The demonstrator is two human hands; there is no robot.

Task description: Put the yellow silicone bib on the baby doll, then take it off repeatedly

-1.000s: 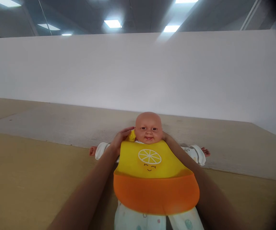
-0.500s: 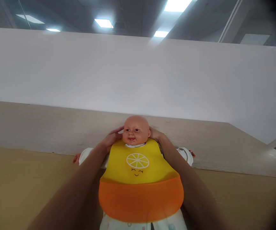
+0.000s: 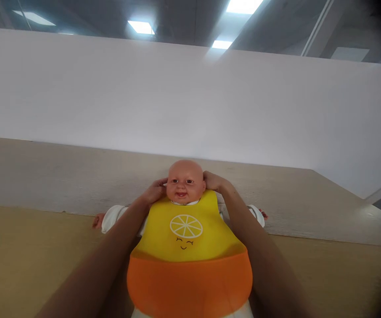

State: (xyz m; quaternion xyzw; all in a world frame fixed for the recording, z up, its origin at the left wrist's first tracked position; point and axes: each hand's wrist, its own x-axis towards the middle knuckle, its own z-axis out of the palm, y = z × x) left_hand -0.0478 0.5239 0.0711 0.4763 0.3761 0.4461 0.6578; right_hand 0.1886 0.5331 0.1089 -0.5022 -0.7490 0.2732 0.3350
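Hidden behind the head and neck of the doll (image 3: 185, 176): most fingertips of the left hand (image 3: 155, 191) and the right hand (image 3: 214, 182), set one at each side; cannot tell whether clamped on anything there or held apart. Laid on the bench (image 3: 38, 247), face up, head toward the white wall (image 3: 190, 97), with upper sleeves covered by two bare forearms (image 3: 109, 251) and legs cut off by the lower edge, save slivers of pale cloth. Spread over the doll's chest and belly: one bib (image 3: 189, 265), yellow above, orange at the pocket, with upper ends out of sight behind the neck. Printed on the yellow: one white citrus slice and, below, a smiling face of two curved eyes and one mouth. Counted at the sides: two white cuffs (image 3: 112, 218), two small doll's hands. Counted overhead: four bright ceiling lights (image 3: 245, 6), plus a faint sliver above the wall. Blurred dark along the right edge.
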